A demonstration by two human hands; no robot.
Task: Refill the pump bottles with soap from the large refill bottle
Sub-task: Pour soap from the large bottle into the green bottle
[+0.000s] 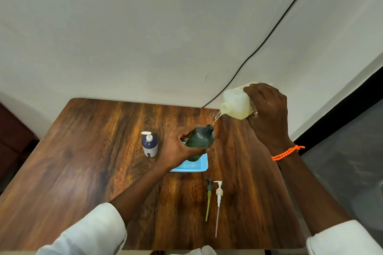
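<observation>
Pale yellow soap stream (216, 118) ran from tipped refill bottle (236, 103) into open neck of green bottle (200, 141). Refill bottle held above table's far right corner, right hand (269, 114) wrapped closed around its base. Green bottle tilted over blue tray (191, 166), left hand (178, 148) clamped around its body. Navy pump bottle (149, 144) stood upright just left, pump on. Two removed pumps (214, 198) lay side by side on wood table (83, 172), nearer than tray.
</observation>
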